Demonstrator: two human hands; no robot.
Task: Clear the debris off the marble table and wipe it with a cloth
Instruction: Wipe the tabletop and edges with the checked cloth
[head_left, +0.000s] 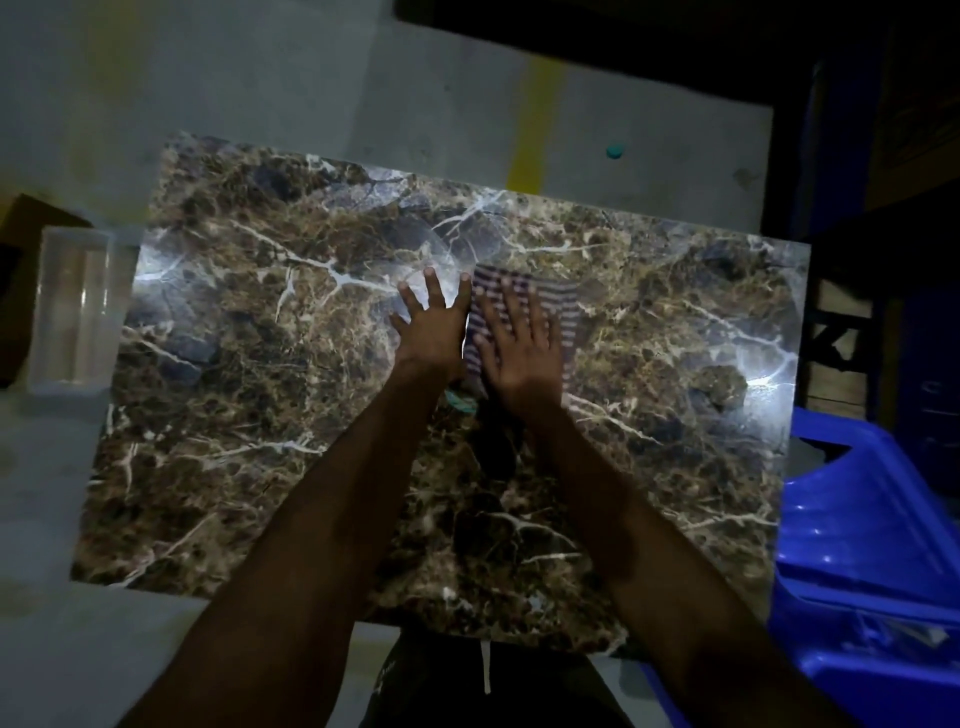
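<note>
A brown marble table (260, 364) with white veins fills the middle of the view. A striped cloth (563, 306) lies flat near its centre. My right hand (519, 348) presses on the cloth with straight, spread fingers. My left hand (434, 325) lies flat on the bare marble just left of the cloth, fingers spread, its thumb side touching the cloth's edge. A small teal bit (460, 402) shows on the marble between my wrists.
A clear plastic box (72, 312) stands off the table's left edge. Blue plastic bins (857, 545) sit at the right. A small teal object (614, 151) lies on the grey floor beyond the table, by a yellow line (535, 130).
</note>
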